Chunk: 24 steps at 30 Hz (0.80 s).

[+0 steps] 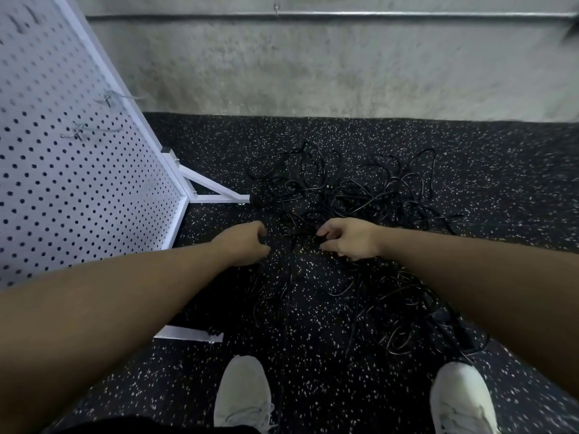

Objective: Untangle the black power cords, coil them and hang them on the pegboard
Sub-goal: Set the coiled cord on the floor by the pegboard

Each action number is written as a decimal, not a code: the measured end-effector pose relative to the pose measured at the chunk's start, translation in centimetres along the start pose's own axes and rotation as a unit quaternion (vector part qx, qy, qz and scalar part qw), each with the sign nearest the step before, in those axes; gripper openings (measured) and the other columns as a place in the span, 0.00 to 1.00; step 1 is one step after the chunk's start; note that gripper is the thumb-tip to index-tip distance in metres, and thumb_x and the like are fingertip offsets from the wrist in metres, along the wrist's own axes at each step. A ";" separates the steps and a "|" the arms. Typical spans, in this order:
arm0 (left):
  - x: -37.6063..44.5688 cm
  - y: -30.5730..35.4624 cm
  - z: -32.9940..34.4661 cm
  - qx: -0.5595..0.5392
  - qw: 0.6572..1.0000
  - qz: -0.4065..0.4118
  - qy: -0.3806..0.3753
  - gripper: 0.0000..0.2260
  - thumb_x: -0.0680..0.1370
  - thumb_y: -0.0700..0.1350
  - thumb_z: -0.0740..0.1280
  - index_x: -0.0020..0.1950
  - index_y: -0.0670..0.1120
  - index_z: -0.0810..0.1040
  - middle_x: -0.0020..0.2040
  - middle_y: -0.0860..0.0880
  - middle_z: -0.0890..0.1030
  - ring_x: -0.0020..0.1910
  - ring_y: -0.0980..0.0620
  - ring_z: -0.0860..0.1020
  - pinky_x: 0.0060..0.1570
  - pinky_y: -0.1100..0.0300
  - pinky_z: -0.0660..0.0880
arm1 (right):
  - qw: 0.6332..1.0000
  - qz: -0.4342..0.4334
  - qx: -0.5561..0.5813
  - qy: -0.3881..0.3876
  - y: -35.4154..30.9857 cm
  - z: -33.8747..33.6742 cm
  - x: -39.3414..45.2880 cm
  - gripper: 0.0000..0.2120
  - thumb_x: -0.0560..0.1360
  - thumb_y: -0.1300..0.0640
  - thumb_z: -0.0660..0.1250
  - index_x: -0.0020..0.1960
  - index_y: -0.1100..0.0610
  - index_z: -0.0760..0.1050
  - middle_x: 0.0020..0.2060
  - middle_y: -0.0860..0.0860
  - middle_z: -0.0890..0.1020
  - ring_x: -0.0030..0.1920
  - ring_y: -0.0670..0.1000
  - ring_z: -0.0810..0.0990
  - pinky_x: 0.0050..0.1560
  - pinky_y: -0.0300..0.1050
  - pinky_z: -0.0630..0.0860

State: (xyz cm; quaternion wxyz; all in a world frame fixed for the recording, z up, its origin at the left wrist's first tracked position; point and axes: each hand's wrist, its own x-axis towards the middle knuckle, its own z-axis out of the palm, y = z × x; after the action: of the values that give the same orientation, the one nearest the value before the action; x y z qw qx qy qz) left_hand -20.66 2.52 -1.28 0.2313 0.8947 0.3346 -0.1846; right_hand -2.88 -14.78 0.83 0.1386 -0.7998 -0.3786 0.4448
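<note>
While our hands reach down in the head view, the tangled black power cords (341, 195) lie heaped on the speckled dark rubber floor (313, 355), right of the white perforated pegboard (78, 170). Left hand (247, 242) curled, apparently empty; right hand (347, 241) pinches a cord. Risk, imo: yanking w/o tracing tightens knots.

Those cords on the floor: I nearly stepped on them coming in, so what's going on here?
A person is standing over a tangled pile of black power cords on the speckled floor, reaching down with both hands. The right hand is curled at the near edge of the tangle and seems to pinch a strand; the left hand hovers beside it, fingers curled. The white pegboard stands to the left, and its visible hooks carry no cords.
</note>
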 end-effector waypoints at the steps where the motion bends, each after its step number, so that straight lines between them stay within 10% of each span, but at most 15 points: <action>1: 0.1 0.6 0.3 0.001 1.000 0.011 -0.002 0.22 0.81 0.52 0.67 0.73 0.47 0.71 0.63 0.47 0.79 0.60 0.48 0.78 0.57 0.55 0.75 | 1.000 0.001 0.007 -0.002 0.5 0.2 -0.2 0.16 0.82 0.52 0.66 0.69 0.49 0.72 0.61 0.50 0.76 0.46 0.52 0.77 0.44 0.47 0.78; 18: 8.6 3.2 12.6 0.050 0.991 0.010 -0.128 0.29 0.76 0.54 0.75 0.70 0.45 0.67 0.66 0.45 0.68 0.61 0.44 0.75 0.57 0.53 0.75 | 0.997 -0.012 -0.031 -0.072 6.9 4.1 6.6 0.18 0.82 0.52 0.65 0.72 0.51 0.72 0.65 0.49 0.77 0.53 0.46 0.76 0.50 0.37 0.70; 24: 9.8 2.3 13.7 0.093 0.988 0.039 -0.115 0.09 0.81 0.45 0.67 0.60 0.49 0.74 0.60 0.49 0.70 0.52 0.49 0.75 0.53 0.54 0.78 | 0.996 -0.001 -0.049 -0.076 8.4 3.4 7.3 0.18 0.83 0.52 0.63 0.72 0.52 0.72 0.65 0.49 0.78 0.54 0.47 0.75 0.54 0.38 0.69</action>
State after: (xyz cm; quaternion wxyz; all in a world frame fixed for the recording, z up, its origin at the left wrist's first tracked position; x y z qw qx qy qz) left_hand -14.57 -1.31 -16.69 0.1911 0.8973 0.2523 -0.3076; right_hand 0.73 -15.57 -10.22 0.0709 -0.7692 -0.4105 0.4846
